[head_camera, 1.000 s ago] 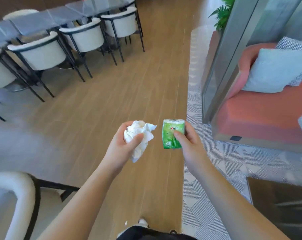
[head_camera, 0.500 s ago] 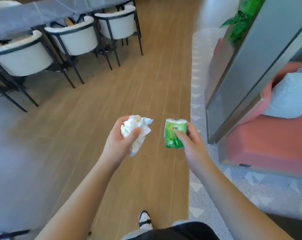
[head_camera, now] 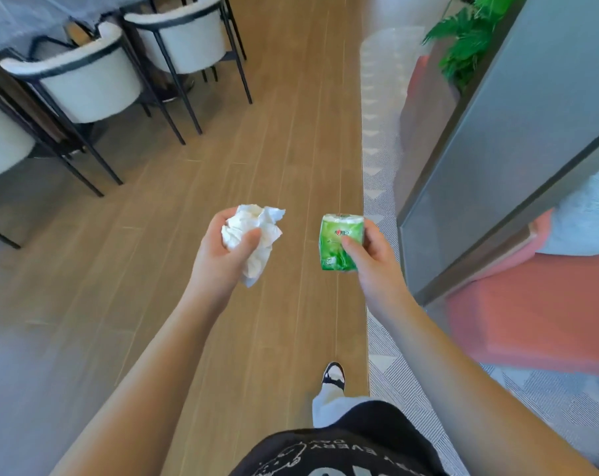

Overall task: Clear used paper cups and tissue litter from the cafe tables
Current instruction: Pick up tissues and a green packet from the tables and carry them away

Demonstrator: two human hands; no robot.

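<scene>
My left hand [head_camera: 224, 257] grips a crumpled white tissue wad [head_camera: 253, 231], thumb pressed across its front, a loose corner hanging down. My right hand [head_camera: 368, 255] holds a small green tissue packet [head_camera: 337, 240] upright, thumb on its face and fingers behind. Both hands are held out in front of me above a wooden floor [head_camera: 274, 159], roughly a hand's width apart. No paper cup is in view.
White chairs with black metal legs [head_camera: 85, 80] stand at a grey table [head_camera: 13, 25] on the upper left. A grey panel [head_camera: 518, 159], a potted plant [head_camera: 463, 39] and a pink sofa [head_camera: 531, 304] lie to the right on a patterned rug [head_camera: 380, 166]. My shoe [head_camera: 333, 374] is below.
I have walked forward along the wooden floor: chairs and the grey panel have come closer. Both hands keep the same hold on the tissue wad and the packet.
</scene>
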